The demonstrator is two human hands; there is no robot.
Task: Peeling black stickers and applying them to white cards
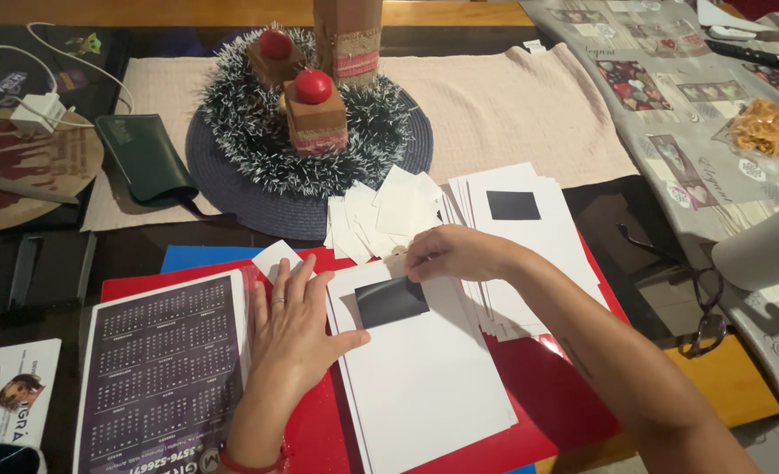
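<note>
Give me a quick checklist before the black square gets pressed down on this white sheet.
1. Left hand flat on the white sheet, steadying it: ok.
2. Right hand pinching the black square at its top edge: ok.
3. Square straight with the sheet's edges: not ok, slightly tilted.
4. Square fully flat: cannot tell.
5. Stack of finished sheets beside, out of the way: ok.

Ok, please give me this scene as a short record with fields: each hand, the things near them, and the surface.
left hand: flat, pressing on the white sheet
right hand: pinching the top edge of the black rectangle on that sheet
beside: stack of white sheets, small paper squares, calendar card
underneath: red folder
behind: tinsel wreath centrepiece
</note>
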